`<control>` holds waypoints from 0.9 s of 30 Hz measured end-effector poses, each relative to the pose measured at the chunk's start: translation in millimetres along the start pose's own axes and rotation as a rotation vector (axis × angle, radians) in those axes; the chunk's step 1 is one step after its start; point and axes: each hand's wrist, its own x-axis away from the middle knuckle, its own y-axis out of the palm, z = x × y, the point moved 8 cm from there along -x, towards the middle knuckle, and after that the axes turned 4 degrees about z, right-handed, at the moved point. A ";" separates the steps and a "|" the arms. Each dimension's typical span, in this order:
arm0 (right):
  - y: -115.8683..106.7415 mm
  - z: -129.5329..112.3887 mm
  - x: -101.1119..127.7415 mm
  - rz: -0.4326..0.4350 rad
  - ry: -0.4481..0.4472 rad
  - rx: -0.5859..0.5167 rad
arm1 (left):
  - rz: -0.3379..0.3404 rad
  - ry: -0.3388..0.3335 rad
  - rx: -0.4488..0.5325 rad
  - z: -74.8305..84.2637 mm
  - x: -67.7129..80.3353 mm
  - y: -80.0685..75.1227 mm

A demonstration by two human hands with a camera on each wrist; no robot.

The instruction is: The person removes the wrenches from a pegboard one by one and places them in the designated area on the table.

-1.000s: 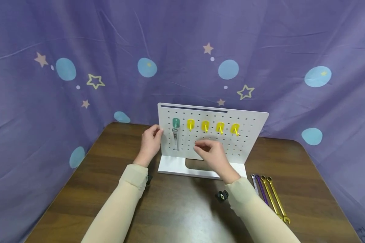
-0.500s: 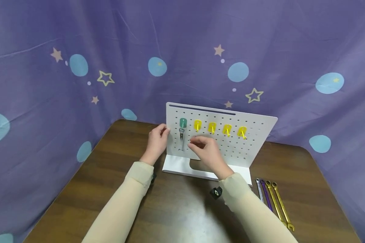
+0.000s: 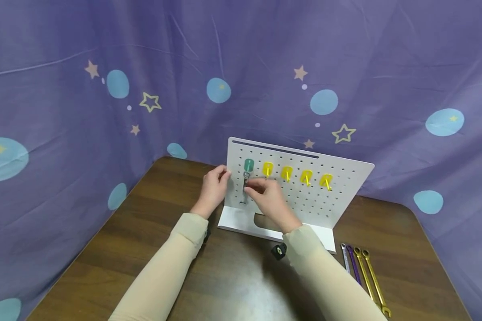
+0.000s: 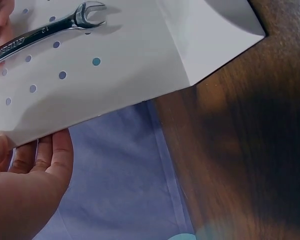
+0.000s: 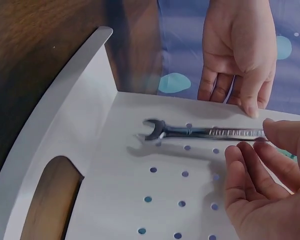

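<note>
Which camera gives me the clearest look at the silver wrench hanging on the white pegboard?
The right wrist view: the silver wrench lies across the white pegboard, open jaw and shaft sharp. The left wrist view shows only its jaw end. In the head view it is tiny, partly behind the right hand.

Dark wooden table (image 3: 104,249), purple curtain (image 3: 104,53) with stars and blue circles behind it, soft even light

No readable text anywhere. The silver wrench (image 5: 205,132) between the right hand's (image 5: 262,185) fingertips has stamped marks on its shank, too small and blurred to read in either wrist view. The white pegboard (image 3: 337,196) gripped at its edge by the left hand (image 3: 213,189) bears no label or print.
</note>
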 end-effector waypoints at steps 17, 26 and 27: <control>6.1 -5.8 8.3 -0.006 -0.083 -0.076 | 0.028 0.033 -0.002 1.3 -1.5 -0.1; 6.9 -8.9 15.3 -0.039 0.007 -0.225 | 0.022 0.006 0.018 -0.6 -1.9 0.9; 7.5 -9.2 15.7 -0.043 0.018 -0.238 | 0.023 0.003 0.016 -1.2 -1.7 0.9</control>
